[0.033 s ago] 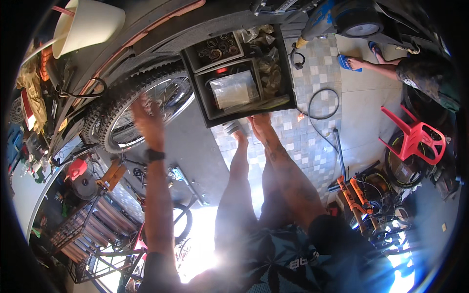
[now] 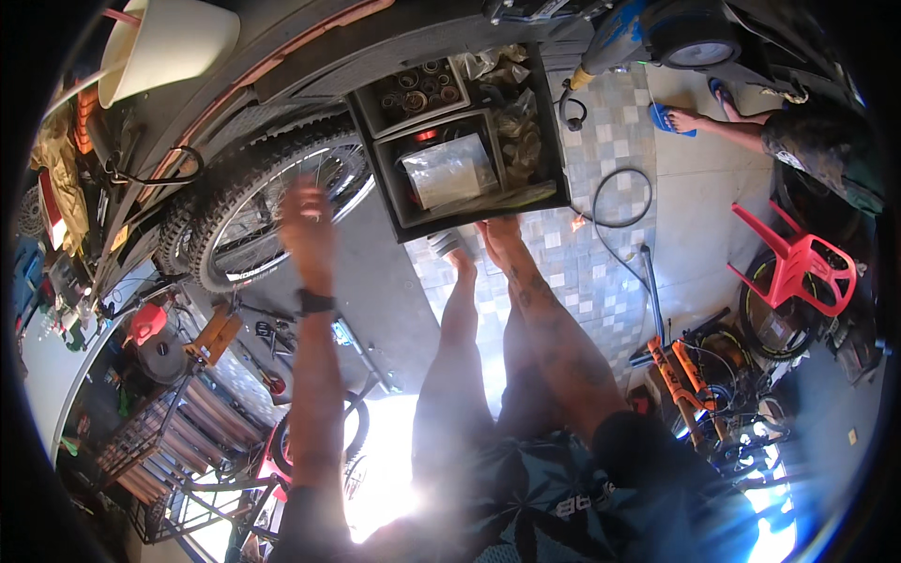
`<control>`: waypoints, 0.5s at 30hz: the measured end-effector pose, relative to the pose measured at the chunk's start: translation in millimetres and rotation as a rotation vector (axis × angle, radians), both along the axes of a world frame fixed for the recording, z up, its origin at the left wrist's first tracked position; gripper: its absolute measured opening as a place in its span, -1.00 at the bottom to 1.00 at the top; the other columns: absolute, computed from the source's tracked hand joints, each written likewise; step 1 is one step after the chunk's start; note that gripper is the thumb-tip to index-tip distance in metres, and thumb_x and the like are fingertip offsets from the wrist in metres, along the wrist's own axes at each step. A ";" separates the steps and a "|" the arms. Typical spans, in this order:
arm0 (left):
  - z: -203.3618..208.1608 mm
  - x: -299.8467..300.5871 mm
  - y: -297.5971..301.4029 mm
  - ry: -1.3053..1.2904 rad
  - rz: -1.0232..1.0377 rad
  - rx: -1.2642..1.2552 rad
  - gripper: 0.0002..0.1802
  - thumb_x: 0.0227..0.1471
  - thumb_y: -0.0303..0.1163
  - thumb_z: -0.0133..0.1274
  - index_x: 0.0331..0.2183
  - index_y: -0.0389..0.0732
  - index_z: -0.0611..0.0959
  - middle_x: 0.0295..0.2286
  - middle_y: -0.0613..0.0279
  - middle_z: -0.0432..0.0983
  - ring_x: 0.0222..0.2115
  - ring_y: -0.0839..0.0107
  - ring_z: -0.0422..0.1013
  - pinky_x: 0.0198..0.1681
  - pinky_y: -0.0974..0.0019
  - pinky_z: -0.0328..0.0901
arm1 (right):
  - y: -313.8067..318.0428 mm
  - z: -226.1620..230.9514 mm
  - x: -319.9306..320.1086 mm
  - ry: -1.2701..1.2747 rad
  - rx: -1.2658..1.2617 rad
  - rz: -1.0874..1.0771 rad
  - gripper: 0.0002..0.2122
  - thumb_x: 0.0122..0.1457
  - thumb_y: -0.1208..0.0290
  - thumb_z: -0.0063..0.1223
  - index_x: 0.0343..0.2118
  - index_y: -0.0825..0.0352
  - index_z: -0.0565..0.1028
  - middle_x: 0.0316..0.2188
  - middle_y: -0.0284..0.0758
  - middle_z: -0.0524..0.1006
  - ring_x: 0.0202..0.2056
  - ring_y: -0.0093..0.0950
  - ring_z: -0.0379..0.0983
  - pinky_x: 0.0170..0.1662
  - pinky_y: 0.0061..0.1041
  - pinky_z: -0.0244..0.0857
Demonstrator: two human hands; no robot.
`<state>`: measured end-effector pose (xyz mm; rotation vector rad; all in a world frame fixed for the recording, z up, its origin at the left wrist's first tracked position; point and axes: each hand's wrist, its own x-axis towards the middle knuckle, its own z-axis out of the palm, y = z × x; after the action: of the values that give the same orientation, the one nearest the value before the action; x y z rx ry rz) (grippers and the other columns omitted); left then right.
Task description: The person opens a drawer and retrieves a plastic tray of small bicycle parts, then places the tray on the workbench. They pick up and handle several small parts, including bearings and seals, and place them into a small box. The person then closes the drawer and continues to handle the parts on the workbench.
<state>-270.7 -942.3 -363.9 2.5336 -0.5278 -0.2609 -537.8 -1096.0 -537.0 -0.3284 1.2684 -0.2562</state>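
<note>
The left hand (image 2: 305, 225) reaches up against the knobby bicycle wheel (image 2: 253, 202), fingers spread on its spokes and rim rather than clenched. The wheel leans beside a dark parts box (image 2: 460, 141) on the tiled floor (image 2: 601, 272). The right hand is out of sight.

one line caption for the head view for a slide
Left hand reaching to a knobby bicycle wheel beside an open parts box.

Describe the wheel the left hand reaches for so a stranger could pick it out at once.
Start at the black compartmented parts box at top centre. Just left of it, the left hand reaches a spoked wheel with a knobby black tyre. No other wheel nearby has such chunky tread.
</note>
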 end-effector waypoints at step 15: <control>-39.6 -105.0 -85.0 0.220 0.146 -0.061 -0.53 0.20 -0.53 0.20 0.15 -0.27 0.58 -0.05 0.01 0.60 -0.20 0.23 0.62 -0.20 0.23 0.53 | -54.0 111.2 7.0 -0.243 -0.036 1.337 -0.72 0.42 0.20 0.15 -0.12 0.36 0.67 -0.24 -0.22 0.73 -0.21 -0.46 0.70 -0.19 -0.44 0.61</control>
<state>-375.7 -1027.3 -403.5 2.4310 -0.2605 -0.4558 -530.8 -1150.0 -425.7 -1.0536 0.5977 0.8012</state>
